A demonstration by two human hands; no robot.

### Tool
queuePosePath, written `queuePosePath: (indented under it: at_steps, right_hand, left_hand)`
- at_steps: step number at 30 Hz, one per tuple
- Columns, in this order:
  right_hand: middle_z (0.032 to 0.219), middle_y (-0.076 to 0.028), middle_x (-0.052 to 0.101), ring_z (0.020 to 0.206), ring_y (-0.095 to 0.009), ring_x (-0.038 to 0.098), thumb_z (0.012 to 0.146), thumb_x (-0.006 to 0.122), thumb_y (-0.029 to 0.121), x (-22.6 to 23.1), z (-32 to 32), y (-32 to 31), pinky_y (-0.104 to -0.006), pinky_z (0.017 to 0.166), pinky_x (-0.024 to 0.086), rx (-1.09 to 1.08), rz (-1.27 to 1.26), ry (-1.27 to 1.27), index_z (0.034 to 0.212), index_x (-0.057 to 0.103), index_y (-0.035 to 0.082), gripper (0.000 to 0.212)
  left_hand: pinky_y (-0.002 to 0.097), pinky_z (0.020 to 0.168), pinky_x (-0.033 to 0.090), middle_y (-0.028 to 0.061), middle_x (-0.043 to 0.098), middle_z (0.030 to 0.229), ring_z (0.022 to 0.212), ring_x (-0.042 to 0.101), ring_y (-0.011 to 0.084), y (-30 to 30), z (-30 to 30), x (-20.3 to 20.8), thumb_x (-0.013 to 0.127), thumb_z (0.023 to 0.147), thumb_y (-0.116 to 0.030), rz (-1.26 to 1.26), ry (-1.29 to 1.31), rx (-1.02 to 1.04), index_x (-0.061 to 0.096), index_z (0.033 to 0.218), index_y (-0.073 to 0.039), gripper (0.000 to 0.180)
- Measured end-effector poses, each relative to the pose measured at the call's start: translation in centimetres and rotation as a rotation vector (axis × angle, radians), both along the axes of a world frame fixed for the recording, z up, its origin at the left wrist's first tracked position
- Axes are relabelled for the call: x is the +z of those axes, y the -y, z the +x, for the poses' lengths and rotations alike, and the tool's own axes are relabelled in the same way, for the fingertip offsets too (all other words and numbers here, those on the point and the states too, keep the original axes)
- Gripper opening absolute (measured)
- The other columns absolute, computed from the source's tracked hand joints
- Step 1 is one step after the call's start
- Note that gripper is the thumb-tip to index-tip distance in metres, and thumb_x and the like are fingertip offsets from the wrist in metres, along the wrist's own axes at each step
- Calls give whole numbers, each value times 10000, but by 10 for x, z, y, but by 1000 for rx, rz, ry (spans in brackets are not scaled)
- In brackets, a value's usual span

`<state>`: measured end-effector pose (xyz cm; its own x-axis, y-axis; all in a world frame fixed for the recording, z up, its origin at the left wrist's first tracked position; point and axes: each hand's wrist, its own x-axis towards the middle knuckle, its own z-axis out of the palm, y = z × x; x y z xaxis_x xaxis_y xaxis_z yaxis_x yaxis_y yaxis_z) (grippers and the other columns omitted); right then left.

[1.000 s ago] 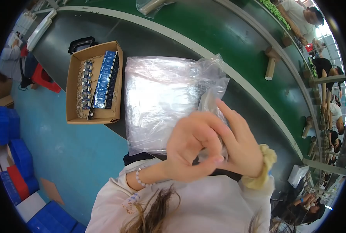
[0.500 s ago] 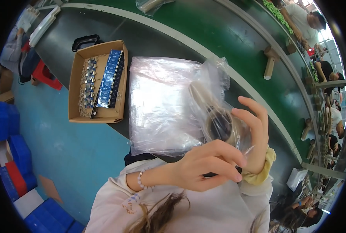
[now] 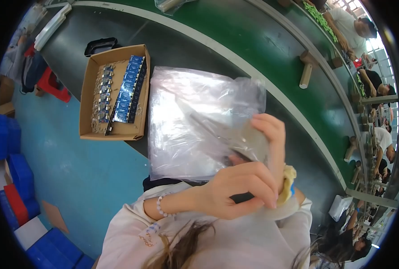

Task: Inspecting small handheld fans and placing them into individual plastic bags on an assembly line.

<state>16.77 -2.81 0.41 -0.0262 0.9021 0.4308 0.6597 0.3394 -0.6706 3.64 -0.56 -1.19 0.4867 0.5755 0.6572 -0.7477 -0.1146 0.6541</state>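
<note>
A clear plastic bag [image 3: 195, 121] is held up over the near edge of the worktop [image 3: 186, 49], its long axis running far-left to near-right. The right hand [image 3: 271, 143] pinches its near-right corner with closed fingers, while the left hand [image 3: 239, 188] is curled shut on a dark object just below. A cardboard box [image 3: 114, 92] of small blue parts sits to the left.

1 clear plastic bag [image 3: 195, 121], 1 cardboard box [image 3: 88, 96], 2 hands [image 3: 239, 188]
</note>
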Motion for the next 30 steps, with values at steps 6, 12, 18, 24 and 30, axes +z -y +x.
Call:
queuePosePath:
  at_steps: [6,12,18,24,30]
  right_hand:
    - [1257,-85,447,1157,-212,449,789,681,338,24,74,-18,-340,972,368,-254,21,-262,1305,401,19,667]
    - [1129,-30,597,1029,-148,562,958,463,417,7,206,-54,-338,829,463,-408,36,-812,1170,558,95,397]
    - [1017,-30,644,889,-103,596,936,518,414,-42,351,-85,-259,744,450,-483,-76,-775,1116,608,77,392]
    - [1104,-124,622,1003,-272,584,780,659,484,-86,458,-103,-362,881,434,-888,-272,-91,1173,565,-4,634]
    - [1052,-182,610,1045,-358,539,765,650,417,-56,333,-174,-452,911,402,-902,286,693,1125,568,72,505]
  left_hand:
    - [324,747,483,91,595,1007,899,594,231,24,-25,-24,611,764,61,-13,-313,-92,627,956,-65,230]
    - [448,957,407,90,559,1121,1157,509,307,62,-68,-75,656,712,4,459,-864,303,607,998,-87,303]
    - [497,1010,348,127,515,1208,1223,463,329,65,-70,-71,657,751,-23,454,-985,427,573,1099,-84,363]
    - [565,1021,281,148,476,1242,1234,426,350,55,-53,-62,640,778,-74,422,-1083,578,551,1144,-78,377]
    - [718,952,187,159,446,1265,1275,351,381,61,-32,-68,641,778,-190,507,-1298,673,541,1173,-79,423]
